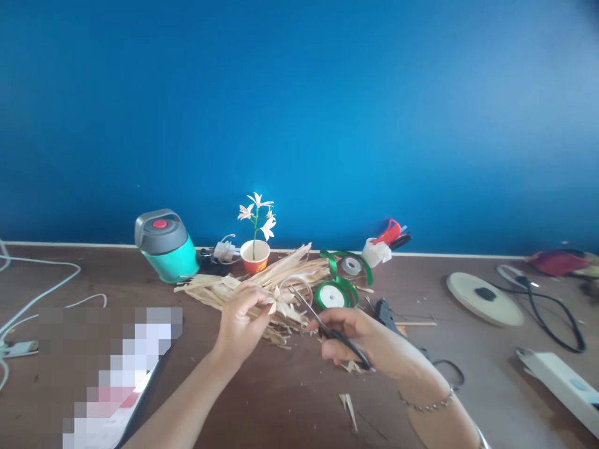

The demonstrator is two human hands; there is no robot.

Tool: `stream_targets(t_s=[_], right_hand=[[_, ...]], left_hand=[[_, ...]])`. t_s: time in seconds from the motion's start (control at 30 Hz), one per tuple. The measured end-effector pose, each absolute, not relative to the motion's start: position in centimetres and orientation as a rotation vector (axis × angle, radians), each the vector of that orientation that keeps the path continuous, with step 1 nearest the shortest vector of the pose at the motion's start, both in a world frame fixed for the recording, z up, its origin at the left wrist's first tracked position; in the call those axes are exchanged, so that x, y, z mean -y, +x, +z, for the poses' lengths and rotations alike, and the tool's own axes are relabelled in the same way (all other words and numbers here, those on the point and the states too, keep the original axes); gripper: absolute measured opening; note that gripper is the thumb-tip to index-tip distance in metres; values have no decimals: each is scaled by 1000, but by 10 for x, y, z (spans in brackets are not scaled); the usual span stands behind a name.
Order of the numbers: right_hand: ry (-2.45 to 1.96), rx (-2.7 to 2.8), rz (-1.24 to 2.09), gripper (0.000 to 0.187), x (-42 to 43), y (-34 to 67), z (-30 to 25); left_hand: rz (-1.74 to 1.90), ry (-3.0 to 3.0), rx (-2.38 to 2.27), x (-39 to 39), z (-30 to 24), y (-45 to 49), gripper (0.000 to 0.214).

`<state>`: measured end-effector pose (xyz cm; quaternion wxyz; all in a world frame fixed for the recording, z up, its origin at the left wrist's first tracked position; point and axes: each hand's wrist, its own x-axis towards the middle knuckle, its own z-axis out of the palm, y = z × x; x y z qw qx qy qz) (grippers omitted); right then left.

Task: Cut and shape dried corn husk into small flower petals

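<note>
My left hand [243, 318] pinches a pale flower of dried husk [282, 304], its pointed petals spreading to the right of my fingertips. In my right hand [349, 340] is a pair of scissors [344, 343] with black handles. Its metal blades point up and left, close to the petals; whether they touch them I cannot tell. Behind both hands lies a heap of dried corn husks [210, 290]. A finished spray of similar white flowers [256, 215] on a green stem stands in a paper cup [255, 257] at the back.
A teal flask [171, 259] stands back left, near a white plug adapter [225, 251]. Green ribbon spool [331, 295], tape roll [351, 266] and glue gun [384, 315] lie right of the husks. Farther right are a round lid [484, 299], a black cable [568, 346] and a power strip [561, 386].
</note>
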<state>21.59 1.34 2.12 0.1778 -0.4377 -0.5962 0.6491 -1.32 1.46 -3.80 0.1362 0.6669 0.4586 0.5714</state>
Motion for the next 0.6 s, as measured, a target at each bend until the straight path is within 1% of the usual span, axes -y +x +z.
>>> stream_targets(t_s=[0.13, 0.3, 0.6], right_hand=[[-1291, 1673, 1817, 35, -13, 211, 19], [-1278, 1657, 1815, 38, -15, 211, 13], [-1275, 1674, 1805, 36, -15, 210, 12]], left_hand=[[1623, 2006, -1288, -15, -34, -15, 13], [1579, 2050, -1258, -15, -30, -13, 14], [1591, 2074, -1213, -13, -32, -11, 14]])
